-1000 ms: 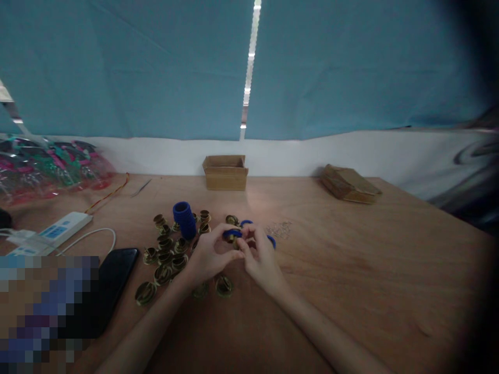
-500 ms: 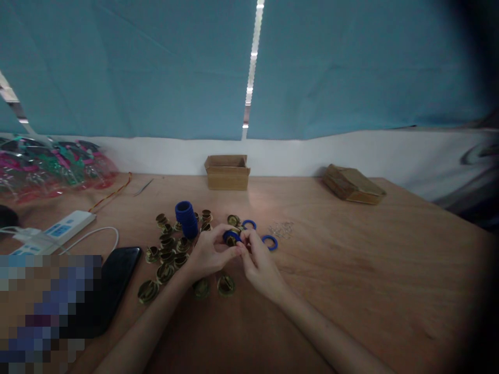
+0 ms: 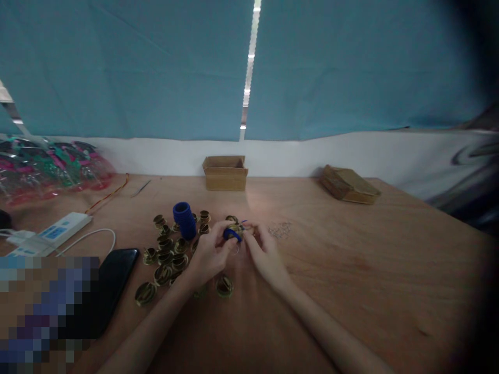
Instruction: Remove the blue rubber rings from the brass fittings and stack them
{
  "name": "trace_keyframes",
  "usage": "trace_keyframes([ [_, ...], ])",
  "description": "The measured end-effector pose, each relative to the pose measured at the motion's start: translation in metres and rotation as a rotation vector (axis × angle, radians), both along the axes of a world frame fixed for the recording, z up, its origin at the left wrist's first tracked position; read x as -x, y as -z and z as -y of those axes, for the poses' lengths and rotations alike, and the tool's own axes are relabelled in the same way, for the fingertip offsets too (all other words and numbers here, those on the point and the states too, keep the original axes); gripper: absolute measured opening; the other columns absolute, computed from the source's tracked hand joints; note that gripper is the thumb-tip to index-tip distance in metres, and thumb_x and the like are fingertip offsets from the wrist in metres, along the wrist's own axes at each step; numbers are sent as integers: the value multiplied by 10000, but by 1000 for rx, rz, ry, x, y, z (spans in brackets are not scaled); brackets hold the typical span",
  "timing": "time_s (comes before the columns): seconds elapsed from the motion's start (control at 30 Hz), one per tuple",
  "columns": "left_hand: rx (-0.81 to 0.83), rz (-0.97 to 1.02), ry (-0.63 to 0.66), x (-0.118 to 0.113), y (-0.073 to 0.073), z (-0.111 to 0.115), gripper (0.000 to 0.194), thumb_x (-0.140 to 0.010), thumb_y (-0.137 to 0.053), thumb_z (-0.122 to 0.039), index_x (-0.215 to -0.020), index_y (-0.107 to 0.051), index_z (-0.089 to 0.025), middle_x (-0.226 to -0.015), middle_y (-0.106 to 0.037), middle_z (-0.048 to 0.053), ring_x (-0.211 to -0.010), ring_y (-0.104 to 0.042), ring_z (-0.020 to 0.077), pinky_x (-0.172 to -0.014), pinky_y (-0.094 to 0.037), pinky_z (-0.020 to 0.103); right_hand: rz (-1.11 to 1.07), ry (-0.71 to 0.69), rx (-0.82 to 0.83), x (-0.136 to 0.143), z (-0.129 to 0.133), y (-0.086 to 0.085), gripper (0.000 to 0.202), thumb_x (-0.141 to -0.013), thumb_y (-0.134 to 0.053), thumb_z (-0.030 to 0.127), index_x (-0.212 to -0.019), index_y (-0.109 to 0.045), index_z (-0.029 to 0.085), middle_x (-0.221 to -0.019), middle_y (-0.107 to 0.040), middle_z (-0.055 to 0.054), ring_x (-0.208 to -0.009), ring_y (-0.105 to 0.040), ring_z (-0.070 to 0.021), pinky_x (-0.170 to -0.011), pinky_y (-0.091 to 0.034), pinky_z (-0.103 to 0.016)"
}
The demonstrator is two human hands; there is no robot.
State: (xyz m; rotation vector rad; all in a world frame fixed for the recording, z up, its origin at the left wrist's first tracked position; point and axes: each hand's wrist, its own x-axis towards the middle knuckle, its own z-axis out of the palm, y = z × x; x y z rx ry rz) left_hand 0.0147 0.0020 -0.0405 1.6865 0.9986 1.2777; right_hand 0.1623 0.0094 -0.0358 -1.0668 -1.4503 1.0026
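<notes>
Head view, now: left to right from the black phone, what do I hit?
Black phone → blue ring stack → left hand → brass-coloured piece → right hand → right-side cardboard box.

The brassy cups (image 3: 145,293) look like shiny metal, the tabletop (image 3: 370,265) smooth wood

Brass-gold cups (image 3: 145,294), deep blue ring stack (image 3: 184,222), brown wood-grained bench (image 3: 358,280).
The held piece (image 3: 234,228) is brass-gold and blue. The curtain (image 3: 156,67) is teal, the wall (image 3: 163,157) white, the box (image 3: 226,182) tan, the phone (image 3: 119,275) black, the power strip (image 3: 74,223) white and blue, the cord (image 3: 108,196) orange, the plastic pile (image 3: 62,169) pink, green and red.
</notes>
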Motion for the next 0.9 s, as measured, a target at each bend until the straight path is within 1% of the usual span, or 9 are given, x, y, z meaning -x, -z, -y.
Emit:
trace_keyframes([
  [0.1,37,37,58,-4,0,4,344,-863,-531,-179,-1182,-406,-213,-1077,-639,71,-935,-653,169,-815,-530,292,-92,-74,137,-2,-8,3,213,-844,-536,410,-814,-554,200,-589,-461,44,-474,-428,-105,-430,-328,-227],
  [0.2,28,3,77,-4,-2,5,225,-872,-523,-179,-1073,-426,-208,-965,-656,45,-861,-660,155,-776,-522,272,-164,-173,241,-4,-9,0,279,-812,-577,473,-763,-540,201,-510,-443,66,-396,-377,-84,-392,-283,-219],
  [0.37,-14,-38,-10,-3,-5,6,161,-862,-559,-218,-999,-476,-205,-963,-655,47,-841,-667,157,-732,-531,264,-246,-334,373,-15,-12,-7,311,-780,-641,480,-752,-522,195,-456,-401,93,-366,-317,-55,-387,-245,-197],
  [0.47,-33,-1,-76,-5,-5,6,126,-846,-589,-245,-931,-508,-199,-1043,-661,65,-888,-667,169,-773,-547,296,-301,-387,429,-18,-13,-7,349,-755,-671,488,-713,-484,196,-473,-349,108,-364,-291,-43,-383,-231,-191],
  [0.57,-46,5,-120,-4,-5,5,121,-827,-615,-254,-891,-532,-193,-1100,-661,79,-916,-665,183,-801,-552,326,-316,-371,440,-17,-14,-3,377,-742,-680,507,-710,-472,194,-485,-364,105,-360,-283,-38,-378,-215,-192],
  [0.67,-99,-24,-190,-2,-10,5,118,-819,-624,-262,-874,-557,-182,-1061,-662,86,-906,-658,186,-781,-550,325,-320,-317,389,-15,-16,1,378,-753,-669,517,-732,-472,195,-454,-384,105,-357,-278,-44,-382,-219,-196],
  [0.77,-223,-116,-289,6,-21,5,73,-830,-604,-248,-848,-582,-181,-971,-666,73,-909,-639,184,-792,-526,317,-358,-250,354,-16,-18,4,381,-750,-676,512,-740,-450,204,-430,-372,114,-349,-281,-48,-386,-238,-197],
  [0.83,-313,-245,-359,15,-31,5,61,-836,-591,-235,-806,-606,-184,-903,-667,57,-889,-627,179,-817,-499,318,-379,-221,343,-17,-20,4,389,-740,-686,510,-742,-439,209,-432,-368,119,-344,-276,-46,-385,-238,-196],
  [0.9,-373,-353,-483,26,-41,4,102,-829,-598,-256,-760,-627,-187,-835,-660,39,-839,-618,172,-796,-484,303,-381,-213,340,-16,-20,4,401,-731,-689,519,-739,-431,213,-437,-367,119,-342,-270,-44,-381,-227,-196],
])
